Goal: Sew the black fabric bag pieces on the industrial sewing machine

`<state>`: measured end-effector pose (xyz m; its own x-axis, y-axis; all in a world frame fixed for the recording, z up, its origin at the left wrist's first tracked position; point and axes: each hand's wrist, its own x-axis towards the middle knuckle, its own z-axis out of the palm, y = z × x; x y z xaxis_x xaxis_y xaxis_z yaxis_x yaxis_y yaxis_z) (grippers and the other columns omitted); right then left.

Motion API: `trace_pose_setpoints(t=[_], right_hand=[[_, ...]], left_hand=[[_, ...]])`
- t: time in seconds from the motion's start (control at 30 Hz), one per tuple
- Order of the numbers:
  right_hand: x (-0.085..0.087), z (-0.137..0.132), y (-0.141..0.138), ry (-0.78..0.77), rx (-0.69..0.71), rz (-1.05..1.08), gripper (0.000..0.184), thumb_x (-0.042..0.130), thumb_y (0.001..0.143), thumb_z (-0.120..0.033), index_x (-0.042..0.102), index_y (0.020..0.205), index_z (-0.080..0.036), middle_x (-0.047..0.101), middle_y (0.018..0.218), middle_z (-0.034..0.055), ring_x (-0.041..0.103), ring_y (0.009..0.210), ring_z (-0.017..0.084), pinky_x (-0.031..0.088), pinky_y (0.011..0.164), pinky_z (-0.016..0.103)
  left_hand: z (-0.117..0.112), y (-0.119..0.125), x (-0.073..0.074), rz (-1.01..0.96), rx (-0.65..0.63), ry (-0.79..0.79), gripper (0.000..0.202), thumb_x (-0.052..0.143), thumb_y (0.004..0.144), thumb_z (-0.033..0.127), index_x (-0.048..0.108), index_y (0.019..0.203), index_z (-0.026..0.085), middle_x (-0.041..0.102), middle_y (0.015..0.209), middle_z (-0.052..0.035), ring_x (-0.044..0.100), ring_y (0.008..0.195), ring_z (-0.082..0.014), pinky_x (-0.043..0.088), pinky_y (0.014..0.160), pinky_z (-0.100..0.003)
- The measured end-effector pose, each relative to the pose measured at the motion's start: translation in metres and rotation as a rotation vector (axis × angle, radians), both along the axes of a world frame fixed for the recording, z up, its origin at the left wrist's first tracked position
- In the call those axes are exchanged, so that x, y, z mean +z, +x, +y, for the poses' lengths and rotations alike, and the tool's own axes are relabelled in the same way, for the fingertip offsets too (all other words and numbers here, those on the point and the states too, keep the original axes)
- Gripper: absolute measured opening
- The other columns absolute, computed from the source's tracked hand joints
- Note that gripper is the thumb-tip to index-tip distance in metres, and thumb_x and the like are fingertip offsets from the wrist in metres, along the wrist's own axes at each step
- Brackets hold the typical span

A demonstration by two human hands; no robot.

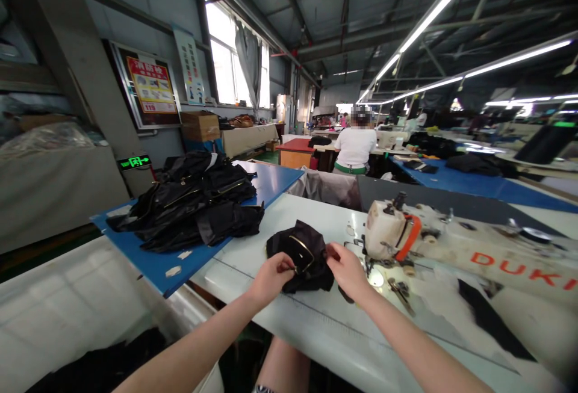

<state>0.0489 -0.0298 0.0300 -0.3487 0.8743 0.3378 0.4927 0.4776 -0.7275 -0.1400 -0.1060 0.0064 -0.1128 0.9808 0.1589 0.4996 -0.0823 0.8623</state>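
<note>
A black fabric piece with a gold-toothed zipper [300,242] lies bunched on the pale sewing table [253,260]. My left hand [276,272] pinches it near the lower end of the zipper. At its right edge, my right hand [347,268] grips the dark cloth between thumb and fingers. Just right of that hand stands a white sewing machine [391,230] with an orange band, its small lamp lit near the needle area. The needle itself is too small to make out.
On the blue table [275,179] to the left rests a heap of black zippered pieces [198,200]. A black strip [492,318] lies beneath the machine arm. Ahead, a person in a white top [355,145] faces away. Black fabric [103,363] sits at lower left.
</note>
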Motion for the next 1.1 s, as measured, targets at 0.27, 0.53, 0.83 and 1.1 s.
trace_pose_setpoints(t=[0.27,0.53,0.83,1.1], right_hand=[[0.002,-0.072,0.000,-0.411,-0.104,0.674,0.019,0.064,0.069,-0.035,0.062,0.078,-0.019,0.064,0.070,0.0008,0.058,0.068,0.018,0.044,0.061,0.026],[-0.029,-0.106,0.001,-0.433,-0.090,0.568,0.028,0.061,0.076,-0.046,0.059,0.084,-0.019,0.065,0.077,0.0024,0.059,0.073,0.020,0.046,0.067,0.028],[-0.031,-0.129,-0.008,-0.380,-0.011,0.477,0.026,0.050,0.087,-0.043,0.057,0.098,-0.020,0.065,0.095,0.0055,0.061,0.082,0.020,0.049,0.071,0.028],[-0.025,-0.131,-0.007,-0.185,-0.047,0.366,0.022,0.044,0.091,-0.039,0.056,0.100,-0.023,0.064,0.097,0.0035,0.061,0.084,0.018,0.049,0.071,0.025]], left_hand=[[-0.088,0.003,0.034,-0.266,0.161,0.349,0.014,0.057,0.085,0.032,0.060,0.092,0.020,0.062,0.086,-0.0044,0.057,0.085,-0.0186,0.042,0.081,-0.028],[-0.115,-0.003,-0.007,-0.991,0.024,-0.508,0.038,0.060,0.079,0.050,0.054,0.093,0.015,0.064,0.084,-0.0063,0.065,0.073,-0.0185,0.045,0.063,-0.025],[-0.101,0.026,-0.010,-1.033,-0.208,-0.848,0.050,0.066,0.064,0.053,0.064,0.088,0.009,0.063,0.075,-0.0086,0.061,0.056,-0.0178,0.043,0.050,-0.026],[-0.105,0.045,0.008,-1.150,-0.037,-0.492,0.017,0.074,0.062,0.022,0.066,0.069,0.009,0.061,0.064,-0.0030,0.056,0.062,-0.0119,0.042,0.064,-0.021]])
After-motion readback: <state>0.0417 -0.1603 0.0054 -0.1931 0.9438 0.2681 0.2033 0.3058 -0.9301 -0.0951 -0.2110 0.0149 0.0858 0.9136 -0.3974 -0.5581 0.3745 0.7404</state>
